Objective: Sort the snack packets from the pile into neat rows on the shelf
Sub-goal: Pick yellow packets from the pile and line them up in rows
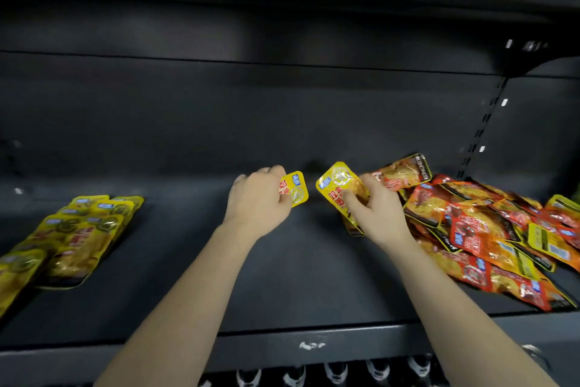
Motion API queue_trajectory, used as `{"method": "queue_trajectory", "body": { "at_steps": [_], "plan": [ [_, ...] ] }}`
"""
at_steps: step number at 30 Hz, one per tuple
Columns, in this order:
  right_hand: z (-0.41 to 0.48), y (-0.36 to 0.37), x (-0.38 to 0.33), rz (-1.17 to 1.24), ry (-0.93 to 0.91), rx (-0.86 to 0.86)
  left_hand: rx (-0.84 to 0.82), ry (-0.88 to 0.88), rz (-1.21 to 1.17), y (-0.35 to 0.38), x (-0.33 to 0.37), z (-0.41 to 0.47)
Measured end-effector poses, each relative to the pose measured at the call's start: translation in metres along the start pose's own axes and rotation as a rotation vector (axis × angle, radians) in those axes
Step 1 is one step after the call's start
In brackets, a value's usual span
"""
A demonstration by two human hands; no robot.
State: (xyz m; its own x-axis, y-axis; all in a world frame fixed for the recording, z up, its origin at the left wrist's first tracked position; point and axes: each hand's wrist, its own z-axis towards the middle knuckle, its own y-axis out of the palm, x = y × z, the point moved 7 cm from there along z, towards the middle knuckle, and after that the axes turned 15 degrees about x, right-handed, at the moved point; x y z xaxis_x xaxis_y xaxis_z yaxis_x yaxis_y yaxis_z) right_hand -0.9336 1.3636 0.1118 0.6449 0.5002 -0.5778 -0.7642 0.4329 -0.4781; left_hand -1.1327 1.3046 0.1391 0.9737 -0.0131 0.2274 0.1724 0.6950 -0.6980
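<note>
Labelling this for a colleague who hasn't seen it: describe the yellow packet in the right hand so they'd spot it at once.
On the dark shelf, a jumbled pile of mostly red packets lies at the right. At its left edge the right hand pinches a yellow packet. The left hand holds a twin packet, half hidden by the hand; this one's face shows almost whole, tilted.

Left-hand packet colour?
Yellow with red lettering: packet in left hand, head view.

yellow rows [72, 239]: cut by left edge | pile [489, 236]: cut by right edge, print blurred
</note>
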Motion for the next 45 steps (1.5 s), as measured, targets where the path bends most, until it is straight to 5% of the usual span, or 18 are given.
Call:
{"method": "queue_trajectory", "body": {
  "at_steps": [22,36,45],
  "plan": [
    [-0.088,0.174,-0.207,0.309,0.153,-0.346,0.254,-0.099,0.143,-0.141,-0.243,-0.057],
    [-0.136,0.231,-0.251,0.44,0.399,-0.514,0.28,-0.138,0.119,-0.163,-0.304,-0.076],
    [-0.143,0.245,-0.271,0.305,0.286,-0.419,0.284,-0.141,0.092,-0.164,-0.307,-0.078]
  ]
}}
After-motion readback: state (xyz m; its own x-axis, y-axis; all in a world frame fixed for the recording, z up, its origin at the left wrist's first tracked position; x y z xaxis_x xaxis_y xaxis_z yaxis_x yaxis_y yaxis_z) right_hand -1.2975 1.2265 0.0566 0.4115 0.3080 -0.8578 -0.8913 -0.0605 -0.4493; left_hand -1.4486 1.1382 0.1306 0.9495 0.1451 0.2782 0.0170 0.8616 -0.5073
